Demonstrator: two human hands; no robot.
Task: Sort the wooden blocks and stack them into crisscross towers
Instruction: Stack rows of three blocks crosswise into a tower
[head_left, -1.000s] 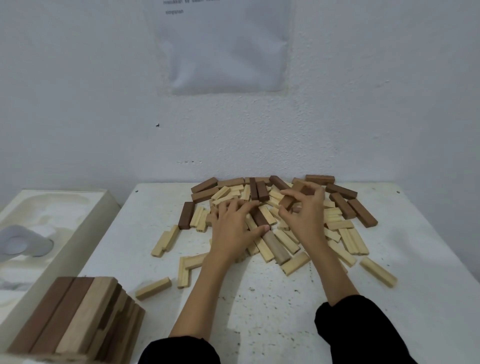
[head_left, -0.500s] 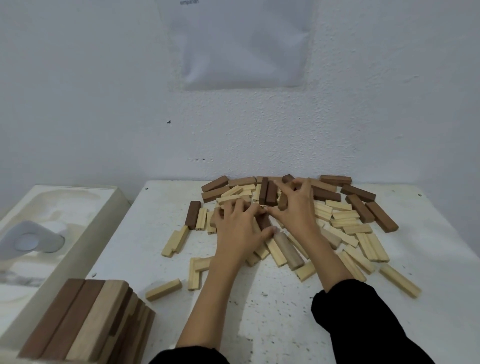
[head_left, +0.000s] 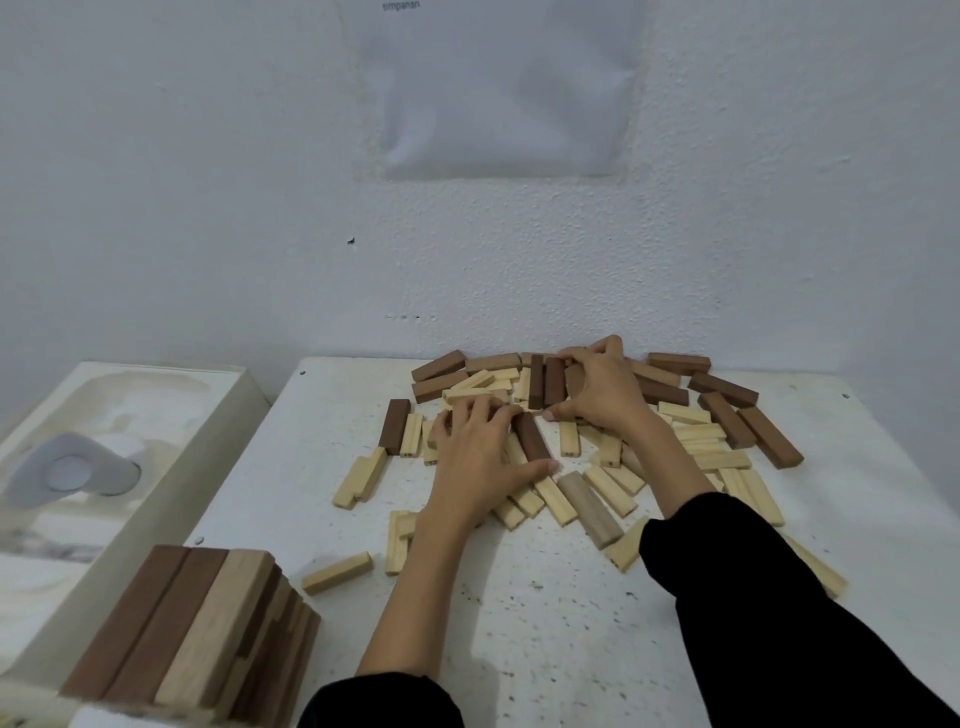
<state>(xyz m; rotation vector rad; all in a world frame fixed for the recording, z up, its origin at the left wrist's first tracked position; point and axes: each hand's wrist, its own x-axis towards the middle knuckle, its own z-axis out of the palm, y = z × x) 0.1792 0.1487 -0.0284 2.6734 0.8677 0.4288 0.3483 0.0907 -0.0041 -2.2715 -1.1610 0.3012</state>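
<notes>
Wall: a pale, rough plaster wall (head_left: 208, 208) with a white paper sheet (head_left: 498, 88) taped high up.
Table: a white speckled tabletop (head_left: 545, 623) pushed against that wall.
Tray: a cream moulded foam packing tray (head_left: 156, 415) stands beside the table on the left.
Tower: a finished crisscross tower of dark and light wooden blocks (head_left: 192, 623) stands at the near left corner.
Pile: a loose spread of pale and dark brown wooden blocks (head_left: 696, 447) covers the far half of the table, still unsorted.
Left hand: the left hand (head_left: 478, 457) lies flat on the pale blocks, fingers straight, grasping nothing; one dark brown block (head_left: 532, 439) lies between its thumb and forefinger.
Right hand: the right hand (head_left: 602, 395) curls round a small row of dark brown blocks (head_left: 553, 382) at the back of the pile, pinching them together.
Change: a second ago the right hand sat nearer the middle; it has reached farther back, while the left has barely moved.
Meaning: dark blocks seem to be getting gathered, so sorting is under way and no second tower is started.
</notes>
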